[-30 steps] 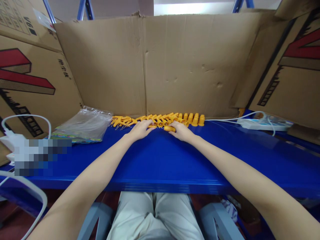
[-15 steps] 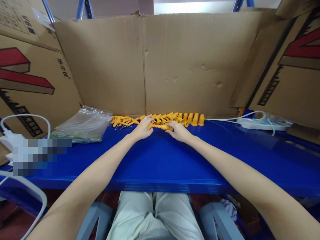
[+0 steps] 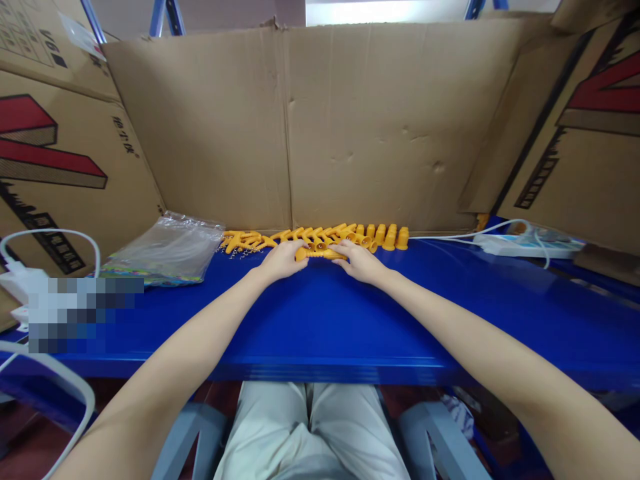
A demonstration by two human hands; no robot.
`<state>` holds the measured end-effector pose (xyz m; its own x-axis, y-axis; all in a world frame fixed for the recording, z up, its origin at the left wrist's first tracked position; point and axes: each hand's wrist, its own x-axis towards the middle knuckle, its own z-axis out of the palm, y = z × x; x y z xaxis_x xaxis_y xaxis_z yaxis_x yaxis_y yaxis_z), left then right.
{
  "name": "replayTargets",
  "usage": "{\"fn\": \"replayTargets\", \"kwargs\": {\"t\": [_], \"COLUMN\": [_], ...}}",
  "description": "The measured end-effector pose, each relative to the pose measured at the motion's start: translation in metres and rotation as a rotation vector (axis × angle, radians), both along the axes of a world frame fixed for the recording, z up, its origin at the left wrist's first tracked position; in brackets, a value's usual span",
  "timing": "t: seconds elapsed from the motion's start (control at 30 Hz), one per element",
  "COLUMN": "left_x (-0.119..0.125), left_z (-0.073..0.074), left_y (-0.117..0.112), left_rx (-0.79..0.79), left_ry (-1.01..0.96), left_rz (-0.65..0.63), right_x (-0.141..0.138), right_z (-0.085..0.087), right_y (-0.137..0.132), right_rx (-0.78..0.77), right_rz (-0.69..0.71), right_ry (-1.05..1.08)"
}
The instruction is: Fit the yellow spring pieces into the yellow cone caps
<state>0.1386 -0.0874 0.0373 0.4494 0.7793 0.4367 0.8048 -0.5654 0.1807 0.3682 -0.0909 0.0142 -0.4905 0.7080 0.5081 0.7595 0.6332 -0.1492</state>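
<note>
My left hand (image 3: 281,260) and my right hand (image 3: 359,261) meet at the far middle of the blue table (image 3: 320,313). Together they pinch one orange plastic piece (image 3: 320,253) that lies crosswise between their fingertips, the left hand at its left end, the right hand at its right end. Just behind it, a row of several orange plastic parts (image 3: 320,236) runs along the cardboard wall (image 3: 350,127). The row's left part carries small chains, and its right end has upright cone-shaped caps (image 3: 393,237).
A clear plastic bag (image 3: 167,250) lies at the left rear of the table. A white power strip (image 3: 525,245) with white cables sits at the right rear. Cardboard boxes (image 3: 55,147) wall in both sides. A white charger and cable (image 3: 30,267) are at far left.
My two hands have drawn together, and the orange piece that was under the right fingers is now gripped at both ends between them. The arms have barely moved.
</note>
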Motion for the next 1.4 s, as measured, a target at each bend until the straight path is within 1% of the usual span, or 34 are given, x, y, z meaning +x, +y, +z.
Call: {"fn": "replayTargets", "kwargs": {"t": [0.13,0.27,0.4,0.47,0.57,0.7,0.8,0.97,1.13,1.23,1.3,1.33,1.37,1.4], "left_x": [0.0,-0.001,-0.003,-0.004,-0.006,-0.007,-0.007,-0.005,-0.003,-0.002,-0.002,-0.002,-0.001,-0.001], "left_z": [0.002,0.003,0.003,0.003,0.003,0.003,0.002,0.001,0.002,0.003,0.004,0.004,0.004,0.004], "left_y": [-0.003,-0.002,0.0,0.001,0.002,0.003,0.003,0.003,0.0,-0.001,-0.002,-0.002,-0.002,-0.002], "left_rx": [0.016,0.004,-0.042,-0.062,-0.074,-0.042,-0.004,0.03,0.023,-0.003,-0.021,-0.029,-0.036,-0.041], "left_ry": [0.011,0.023,0.01,-0.003,-0.016,-0.005,-0.004,-0.005,-0.02,-0.046,-0.075,-0.09,-0.105,-0.117], "left_rz": [0.063,0.062,0.074,0.086,0.092,0.096,0.086,0.077,0.087,0.1,0.101,0.098,0.095,0.093], "right_x": [0.0,0.001,0.004,0.007,0.011,0.013,0.013,0.008,0.006,0.007,0.008,0.008,0.008,0.007], "right_z": [-0.001,-0.001,0.0,0.001,0.005,0.013,0.018,0.019,0.021,0.02,0.017,0.015,0.013,0.011], "right_y": [0.001,0.005,0.009,0.01,0.009,0.001,-0.005,-0.01,-0.008,-0.005,-0.003,-0.002,-0.001,0.0], "right_rx": [-0.009,-0.042,-0.113,-0.208,-0.424,-0.661,-0.773,-0.936,-1.053,-1.076,-1.033,-0.971,-0.869,-0.731], "right_rz": [0.06,0.113,0.146,0.145,0.151,0.179,0.188,0.143,0.188,0.167,0.13,0.114,0.103,0.096], "right_ry": [0.013,0.051,0.159,0.244,0.401,0.548,0.588,0.729,0.815,0.796,0.76,0.736,0.705,0.662]}}
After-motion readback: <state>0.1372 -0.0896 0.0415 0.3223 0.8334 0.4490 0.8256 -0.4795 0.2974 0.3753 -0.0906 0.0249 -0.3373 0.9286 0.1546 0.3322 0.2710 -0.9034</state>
